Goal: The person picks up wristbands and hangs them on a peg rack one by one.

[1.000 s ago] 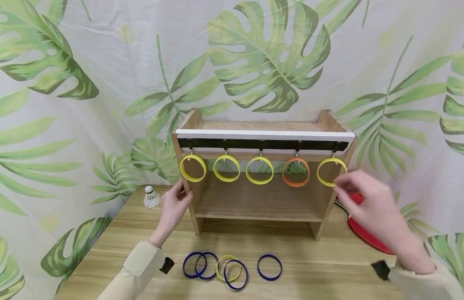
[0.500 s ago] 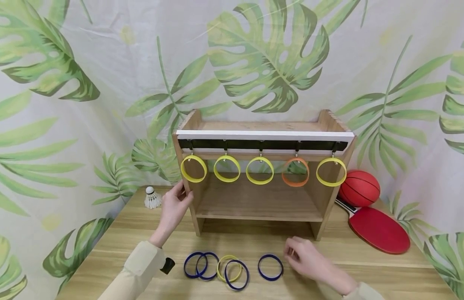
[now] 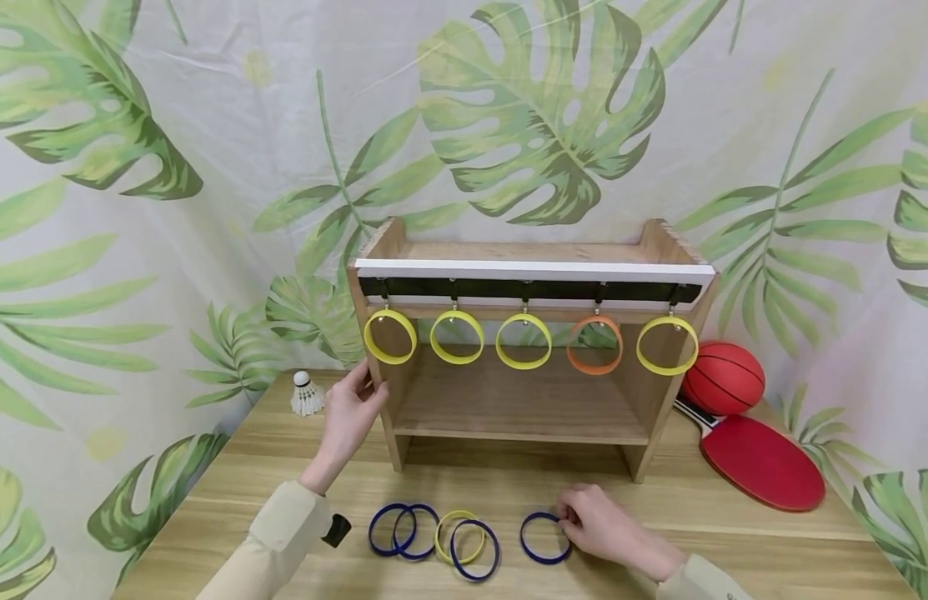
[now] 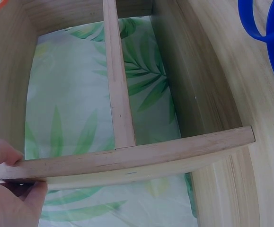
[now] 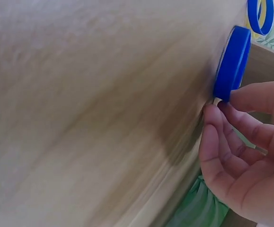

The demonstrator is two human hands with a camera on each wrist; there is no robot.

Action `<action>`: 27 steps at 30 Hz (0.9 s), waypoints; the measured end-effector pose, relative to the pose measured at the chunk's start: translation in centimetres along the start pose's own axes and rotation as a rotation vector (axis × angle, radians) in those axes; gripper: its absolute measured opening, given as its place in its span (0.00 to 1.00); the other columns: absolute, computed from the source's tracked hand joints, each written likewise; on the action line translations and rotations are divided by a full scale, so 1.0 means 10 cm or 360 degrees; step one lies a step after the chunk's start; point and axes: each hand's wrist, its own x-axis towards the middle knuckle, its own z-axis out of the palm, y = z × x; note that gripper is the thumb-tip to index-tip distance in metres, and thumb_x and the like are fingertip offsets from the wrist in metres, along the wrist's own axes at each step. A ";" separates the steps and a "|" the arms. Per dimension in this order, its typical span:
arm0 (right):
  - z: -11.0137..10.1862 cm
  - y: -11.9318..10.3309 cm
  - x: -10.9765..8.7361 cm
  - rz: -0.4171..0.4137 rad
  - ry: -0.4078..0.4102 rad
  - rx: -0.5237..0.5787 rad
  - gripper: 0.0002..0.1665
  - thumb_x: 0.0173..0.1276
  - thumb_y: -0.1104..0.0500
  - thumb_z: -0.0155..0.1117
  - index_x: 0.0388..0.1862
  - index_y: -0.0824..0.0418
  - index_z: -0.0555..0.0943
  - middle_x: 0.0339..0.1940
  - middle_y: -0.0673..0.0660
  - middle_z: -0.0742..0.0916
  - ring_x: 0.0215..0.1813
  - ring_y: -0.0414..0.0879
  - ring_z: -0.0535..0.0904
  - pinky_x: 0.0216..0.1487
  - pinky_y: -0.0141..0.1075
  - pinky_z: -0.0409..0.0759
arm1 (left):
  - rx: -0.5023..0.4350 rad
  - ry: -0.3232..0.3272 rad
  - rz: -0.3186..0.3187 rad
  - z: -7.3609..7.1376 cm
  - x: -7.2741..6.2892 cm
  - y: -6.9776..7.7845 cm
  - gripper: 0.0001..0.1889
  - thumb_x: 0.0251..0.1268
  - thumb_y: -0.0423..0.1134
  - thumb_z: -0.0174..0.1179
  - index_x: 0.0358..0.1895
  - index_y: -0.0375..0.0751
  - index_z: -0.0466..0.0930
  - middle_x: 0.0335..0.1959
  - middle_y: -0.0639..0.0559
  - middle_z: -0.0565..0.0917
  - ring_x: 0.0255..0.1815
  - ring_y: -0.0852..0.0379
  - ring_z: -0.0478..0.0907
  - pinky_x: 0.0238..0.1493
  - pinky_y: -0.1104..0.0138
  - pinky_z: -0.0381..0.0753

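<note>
My left hand (image 3: 351, 412) grips the left side panel of a small wooden shelf (image 3: 519, 408). In the left wrist view, its thumb and fingers are around the panel's edge (image 4: 151, 153). On the table, my right hand (image 3: 599, 525) pinches the right rim of a blue ring (image 5: 234, 61); the right wrist view shows the thumb against the band and a fingertip partly hidden beneath it. Several yellow rings (image 3: 524, 367) and one orange ring (image 3: 594, 371) hang from hooks on a black strip (image 3: 489, 289) across the shelf's front.
Left of the held ring lie several blue rings (image 3: 474, 577), overlapping one another or a yellow ring (image 3: 437, 542). A shuttlecock (image 3: 306, 396) stands left of the shelf. A red ball (image 3: 724, 377) and a red table tennis bat (image 3: 764, 462) lie at its right.
My right hand has come down from the rightmost hanging yellow ring to the table and now pinches the blue ring lying apart. The left hand stays on the shelf.
</note>
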 end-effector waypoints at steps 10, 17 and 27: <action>-0.23 -0.19 0.09 -0.0148 0.0147 0.0028 0.11 0.53 0.72 0.66 0.25 0.57 0.77 0.23 0.49 0.86 0.26 0.30 0.78 0.24 0.18 0.76 | 0.0030 0.0031 0.0030 0.01 0.00 0.00 0.14 0.63 0.26 0.58 0.52 0.33 0.82 0.48 0.36 0.87 0.52 0.45 0.85 0.49 0.73 0.85; -0.69 -0.61 0.36 -0.0363 0.0241 -0.0003 0.11 0.58 0.71 0.67 0.27 0.57 0.77 0.25 0.48 0.84 0.28 0.29 0.77 0.28 0.17 0.77 | -0.0004 0.0017 0.0024 0.01 0.00 0.00 0.16 0.64 0.26 0.57 0.55 0.33 0.81 0.50 0.34 0.86 0.54 0.44 0.84 0.53 0.62 0.87; -1.49 -1.45 0.99 -0.0728 0.0434 -0.0090 0.06 0.63 0.68 0.67 0.34 0.59 0.79 0.31 0.50 0.84 0.34 0.35 0.80 0.36 0.20 0.81 | -0.0021 0.0004 0.0024 0.01 0.00 0.00 0.18 0.64 0.26 0.59 0.57 0.33 0.80 0.51 0.34 0.85 0.55 0.44 0.84 0.53 0.62 0.86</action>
